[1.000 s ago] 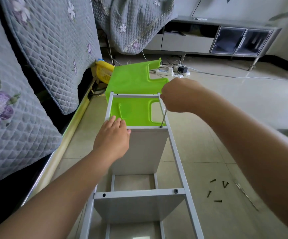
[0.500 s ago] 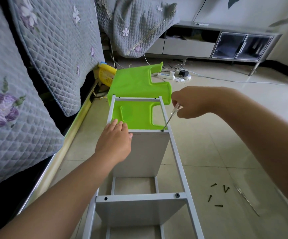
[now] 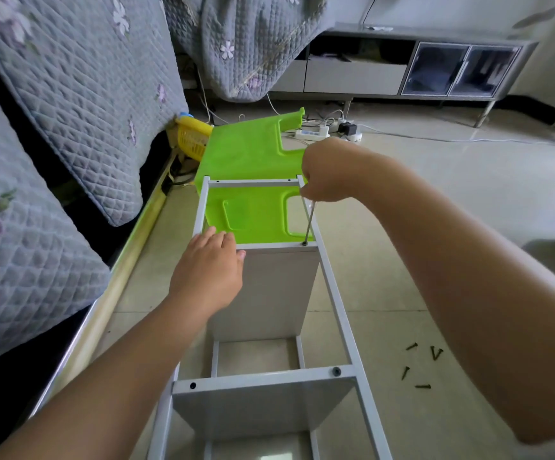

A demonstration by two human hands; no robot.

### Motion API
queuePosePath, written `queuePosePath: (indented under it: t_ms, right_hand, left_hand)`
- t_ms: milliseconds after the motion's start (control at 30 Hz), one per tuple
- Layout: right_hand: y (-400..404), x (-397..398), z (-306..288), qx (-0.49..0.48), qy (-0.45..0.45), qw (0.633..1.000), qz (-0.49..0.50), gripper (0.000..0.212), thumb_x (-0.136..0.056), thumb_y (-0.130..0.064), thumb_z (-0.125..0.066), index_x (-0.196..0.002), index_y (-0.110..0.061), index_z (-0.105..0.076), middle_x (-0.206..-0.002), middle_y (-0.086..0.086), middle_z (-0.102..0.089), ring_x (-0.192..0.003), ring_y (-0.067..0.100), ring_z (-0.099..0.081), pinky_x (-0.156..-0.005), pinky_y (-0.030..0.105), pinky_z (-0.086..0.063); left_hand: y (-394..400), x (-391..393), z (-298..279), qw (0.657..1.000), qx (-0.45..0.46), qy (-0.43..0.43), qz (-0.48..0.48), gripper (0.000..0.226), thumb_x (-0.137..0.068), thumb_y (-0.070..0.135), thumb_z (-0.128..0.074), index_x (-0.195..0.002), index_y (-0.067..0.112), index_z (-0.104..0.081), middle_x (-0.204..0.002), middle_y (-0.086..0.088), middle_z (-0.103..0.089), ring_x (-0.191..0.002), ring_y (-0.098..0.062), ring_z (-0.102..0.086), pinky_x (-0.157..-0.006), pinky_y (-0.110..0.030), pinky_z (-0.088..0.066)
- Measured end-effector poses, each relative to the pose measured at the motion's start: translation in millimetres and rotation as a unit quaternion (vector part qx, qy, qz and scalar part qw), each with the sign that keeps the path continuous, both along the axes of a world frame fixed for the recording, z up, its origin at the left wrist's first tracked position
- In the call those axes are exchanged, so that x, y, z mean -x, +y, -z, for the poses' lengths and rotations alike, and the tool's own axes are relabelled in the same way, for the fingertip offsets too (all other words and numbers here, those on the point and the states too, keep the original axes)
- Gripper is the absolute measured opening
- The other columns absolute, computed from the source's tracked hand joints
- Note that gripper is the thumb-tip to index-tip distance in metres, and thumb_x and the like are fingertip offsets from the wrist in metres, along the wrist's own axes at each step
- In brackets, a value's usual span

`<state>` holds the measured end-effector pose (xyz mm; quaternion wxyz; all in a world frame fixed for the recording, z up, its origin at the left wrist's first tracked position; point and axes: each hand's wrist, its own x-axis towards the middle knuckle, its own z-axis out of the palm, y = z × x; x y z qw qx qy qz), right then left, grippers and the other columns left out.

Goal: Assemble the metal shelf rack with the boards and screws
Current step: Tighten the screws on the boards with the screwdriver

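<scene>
At centre frame, a person's right hand (image 3: 330,171) grips a screwdriver (image 3: 309,224), fingers curled round its handle, the shaft nearly upright with its tip on a screw hole at the right end of a grey board (image 3: 269,290). The left hand (image 3: 208,273) lies on the board's left top edge, fingers fairly straight. The metal rack frame (image 3: 339,310) runs from centre to bottom edge. Loose screws (image 3: 418,366) lie on the floor at lower right.
</scene>
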<state>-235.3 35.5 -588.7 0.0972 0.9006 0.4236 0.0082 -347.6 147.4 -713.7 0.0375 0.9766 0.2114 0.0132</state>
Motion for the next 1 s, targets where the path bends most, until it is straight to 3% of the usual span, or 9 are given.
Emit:
queuePosePath:
  t_ms: [67, 267, 400, 533, 600, 667, 800, 933, 1000]
  right_hand:
    - [2.1, 0.2, -2.0, 0.013, 0.016, 1.000, 0.023, 0.036, -0.088, -0.012, -0.045, -0.054, -0.007, -0.034, -0.059, 0.005, -0.034, -0.075, 0.027, -0.041, -0.047, 0.022, -0.027]
    - [-0.2, 10.2, -11.2, 0.041, 0.095, 0.994, 0.028, 0.029, -0.094, -0.010, -0.038, -0.065, -0.010, -0.036, -0.063, 0.003, -0.036, -0.052, 0.016, -0.035, -0.045, 0.023, -0.027]
    - [-4.6, 11.8, -18.6, 0.041, 0.131, 0.990, 0.042, 0.027, -0.090, -0.002, -0.034, -0.104, 0.007, -0.055, -0.075, 0.011, -0.051, -0.048, 0.017, -0.042, -0.038, 0.021, -0.034]
    - [-5.2, 1.7, -17.6, 0.062, 0.091, 0.994, 0.011, 0.041, -0.098, -0.024, -0.034, -0.081, 0.004, -0.060, -0.048, -0.001, -0.053, -0.025, 0.005, -0.040, -0.033, 0.008, -0.034]
    - [-5.6, -1.6, -12.9, 0.065, 0.044, 0.997, 0.000, 0.050, -0.100, -0.029, -0.030, -0.061, -0.004, -0.051, -0.040, -0.003, -0.046, -0.047, 0.013, -0.051, -0.057, 0.017, -0.041]
    - [-4.1, 5.3, -9.2, 0.059, 0.012, 0.998, -0.011, 0.048, -0.100, -0.027, -0.028, -0.056, -0.010, -0.036, -0.053, 0.001, -0.039, -0.071, 0.025, -0.044, -0.068, 0.025, -0.034]
    - [2.4, 12.4, -8.1, 0.064, 0.010, 0.998, -0.025, 0.039, -0.098, -0.023, -0.030, -0.068, -0.005, -0.045, -0.065, 0.005, -0.038, -0.079, 0.024, -0.041, -0.067, 0.027, -0.032]
    - [4.3, 11.5, -12.7, 0.084, 0.020, 0.994, -0.072, 0.014, -0.093, -0.011, -0.036, -0.084, -0.007, -0.047, -0.064, 0.002, -0.035, -0.079, 0.022, -0.039, -0.051, 0.025, -0.027]
    - [0.4, 12.2, -11.1, 0.065, 0.019, 0.995, -0.074, 0.018, -0.093, -0.011, -0.038, -0.087, -0.006, -0.055, -0.066, 0.003, -0.039, -0.078, 0.022, -0.040, -0.053, 0.027, -0.029]
  left_hand:
    - [-0.3, -0.1, -0.6, 1.000, 0.002, 0.001, 0.001, 0.045, -0.101, 0.026, -0.021, -0.138, 0.004, -0.032, -0.147, -0.008, -0.033, -0.142, -0.022, -0.017, -0.114, -0.031, -0.010]
    - [0.3, 1.0, -1.3, 1.000, 0.002, 0.004, 0.003, 0.045, -0.101, 0.026, -0.020, -0.138, 0.004, -0.032, -0.148, -0.008, -0.031, -0.142, -0.021, -0.015, -0.114, -0.030, -0.008]
    - [1.5, 0.4, -1.4, 1.000, 0.002, 0.005, 0.008, 0.046, -0.101, 0.026, -0.019, -0.140, 0.004, -0.029, -0.150, -0.008, -0.028, -0.143, -0.021, -0.014, -0.115, -0.031, -0.007]
    - [2.4, 0.7, -1.1, 1.000, 0.004, 0.005, 0.015, 0.045, -0.101, 0.026, -0.020, -0.139, 0.004, -0.032, -0.149, -0.008, -0.029, -0.143, -0.022, -0.014, -0.115, -0.031, -0.007]
    - [2.8, 0.6, -0.5, 1.000, 0.004, 0.003, 0.017, 0.045, -0.101, 0.026, -0.020, -0.138, 0.004, -0.033, -0.149, -0.008, -0.030, -0.143, -0.022, -0.014, -0.115, -0.031, -0.007]
    - [3.4, 0.4, -0.4, 1.000, -0.002, 0.003, 0.017, 0.045, -0.101, 0.026, -0.020, -0.138, 0.004, -0.032, -0.149, -0.007, -0.030, -0.143, -0.021, -0.014, -0.115, -0.031, -0.007]
    - [2.6, 0.1, -1.8, 1.000, -0.002, 0.007, 0.016, 0.046, -0.101, 0.027, -0.019, -0.140, 0.004, -0.029, -0.151, -0.008, -0.027, -0.143, -0.022, -0.013, -0.115, -0.031, -0.006]
    - [2.4, 1.5, -1.0, 1.000, 0.005, 0.004, 0.017, 0.047, -0.101, 0.027, -0.019, -0.142, 0.004, -0.026, -0.151, -0.008, -0.026, -0.143, -0.022, -0.012, -0.115, -0.031, -0.006]
    - [2.3, 2.3, -0.5, 1.000, 0.006, 0.004, 0.016, 0.047, -0.101, 0.027, -0.019, -0.142, 0.004, -0.026, -0.151, -0.008, -0.026, -0.143, -0.022, -0.012, -0.116, -0.031, -0.006]
